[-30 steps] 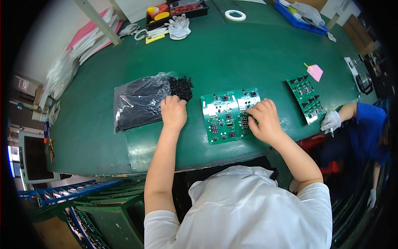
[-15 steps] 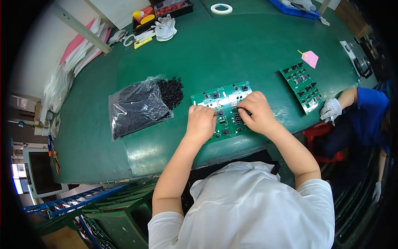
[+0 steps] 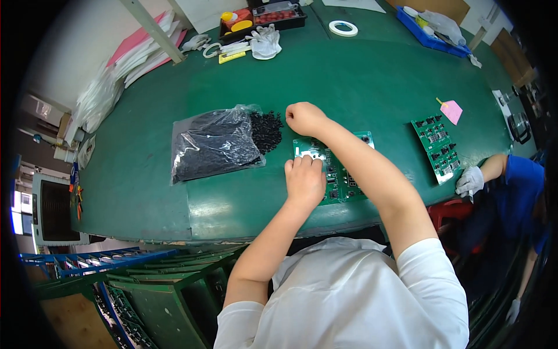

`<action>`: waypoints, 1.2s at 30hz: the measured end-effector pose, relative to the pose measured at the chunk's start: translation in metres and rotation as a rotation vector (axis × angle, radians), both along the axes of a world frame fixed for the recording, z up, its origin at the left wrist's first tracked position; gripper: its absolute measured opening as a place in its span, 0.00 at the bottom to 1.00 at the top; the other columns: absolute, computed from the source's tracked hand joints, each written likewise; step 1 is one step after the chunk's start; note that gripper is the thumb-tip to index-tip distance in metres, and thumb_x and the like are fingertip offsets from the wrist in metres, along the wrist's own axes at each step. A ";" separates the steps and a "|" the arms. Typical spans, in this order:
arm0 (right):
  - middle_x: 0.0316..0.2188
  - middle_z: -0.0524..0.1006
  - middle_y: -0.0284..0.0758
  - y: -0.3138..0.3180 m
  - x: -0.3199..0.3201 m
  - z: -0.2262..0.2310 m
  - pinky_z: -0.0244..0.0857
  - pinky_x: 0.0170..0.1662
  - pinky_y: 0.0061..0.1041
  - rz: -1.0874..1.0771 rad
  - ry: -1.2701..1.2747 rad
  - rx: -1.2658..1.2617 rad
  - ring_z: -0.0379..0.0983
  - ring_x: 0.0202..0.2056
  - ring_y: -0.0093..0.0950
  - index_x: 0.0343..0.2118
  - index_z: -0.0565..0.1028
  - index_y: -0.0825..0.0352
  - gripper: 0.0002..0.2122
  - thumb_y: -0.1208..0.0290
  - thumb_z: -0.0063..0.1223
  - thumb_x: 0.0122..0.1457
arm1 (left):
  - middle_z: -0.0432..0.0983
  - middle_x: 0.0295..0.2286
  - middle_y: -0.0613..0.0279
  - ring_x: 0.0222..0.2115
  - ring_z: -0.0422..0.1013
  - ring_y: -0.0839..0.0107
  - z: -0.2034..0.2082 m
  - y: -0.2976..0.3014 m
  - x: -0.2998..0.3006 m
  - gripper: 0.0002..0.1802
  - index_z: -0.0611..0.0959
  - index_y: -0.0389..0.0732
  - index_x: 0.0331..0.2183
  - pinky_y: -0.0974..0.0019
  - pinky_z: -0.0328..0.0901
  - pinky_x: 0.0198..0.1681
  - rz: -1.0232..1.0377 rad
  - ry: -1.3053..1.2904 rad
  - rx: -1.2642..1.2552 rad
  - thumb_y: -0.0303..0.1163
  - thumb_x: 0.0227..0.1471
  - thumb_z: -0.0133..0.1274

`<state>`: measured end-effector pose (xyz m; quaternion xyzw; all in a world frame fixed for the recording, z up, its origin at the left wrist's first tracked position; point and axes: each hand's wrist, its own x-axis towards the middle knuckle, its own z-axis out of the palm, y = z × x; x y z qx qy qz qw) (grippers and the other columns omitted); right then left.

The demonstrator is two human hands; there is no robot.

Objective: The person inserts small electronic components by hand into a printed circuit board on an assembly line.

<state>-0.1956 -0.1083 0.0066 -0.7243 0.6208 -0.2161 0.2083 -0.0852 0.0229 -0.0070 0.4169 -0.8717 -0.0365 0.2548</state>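
Observation:
A green circuit board (image 3: pixel 333 185) with black buttons and a small display lies in front of me, partly covered by my hands and right forearm. My left hand (image 3: pixel 306 179) rests over its left side, fingers together and bent down; whatever is under the fingertips is hidden. Beyond the board's far left corner, my right hand (image 3: pixel 306 119) is curled closed beside a heap of tiny black parts (image 3: pixel 267 131). Anything inside that hand is hidden. The heap spills from the mouth of a clear plastic bag (image 3: pixel 215 145) full of the same dark parts.
Another populated circuit board (image 3: pixel 436 148) lies at the right by a pink tag (image 3: pixel 451 111). Next to it is a co-worker's gloved hand (image 3: pixel 469 181). Farther back are a tape roll (image 3: pixel 343 28), white gloves (image 3: pixel 265 42), a black tray (image 3: pixel 290 22) and a blue tray (image 3: pixel 427 38).
My right hand has left the board and moved up and left to the heap of black parts. My left hand stays at the board's left side. The whole view has shifted slightly.

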 end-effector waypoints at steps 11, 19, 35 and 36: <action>0.30 0.77 0.45 -0.023 0.020 -0.039 0.69 0.39 0.38 -0.043 0.186 0.070 0.74 0.35 0.43 0.26 0.78 0.67 0.08 0.74 0.49 0.44 | 0.71 0.27 0.60 0.32 0.67 0.59 -0.006 -0.031 0.037 0.03 0.79 0.42 0.23 0.55 0.59 0.35 0.005 0.156 -0.081 0.29 0.40 0.55; 0.22 0.72 0.42 0.038 -0.053 0.012 0.63 0.30 0.38 0.034 -0.182 -0.101 0.70 0.26 0.42 0.23 0.69 0.67 0.06 0.71 0.50 0.45 | 0.72 0.25 0.61 0.32 0.68 0.61 -0.029 -0.075 0.086 0.05 0.80 0.42 0.23 0.56 0.58 0.38 0.298 -0.171 -0.144 0.32 0.41 0.56; 0.24 0.76 0.40 0.143 -0.077 0.021 0.68 0.28 0.36 0.388 0.641 -0.045 0.75 0.27 0.37 0.23 0.73 0.67 0.04 0.75 0.52 0.42 | 0.71 0.21 0.61 0.26 0.69 0.62 -0.035 -0.083 0.086 0.04 0.78 0.43 0.19 0.59 0.58 0.33 0.254 -0.199 -0.198 0.29 0.41 0.52; 0.24 0.76 0.40 0.142 -0.075 0.025 0.67 0.29 0.36 0.412 0.652 0.002 0.75 0.27 0.38 0.24 0.73 0.67 0.04 0.76 0.51 0.43 | 0.71 0.21 0.61 0.26 0.69 0.62 -0.036 -0.084 0.087 0.04 0.78 0.43 0.19 0.59 0.58 0.33 0.251 -0.177 -0.202 0.30 0.41 0.53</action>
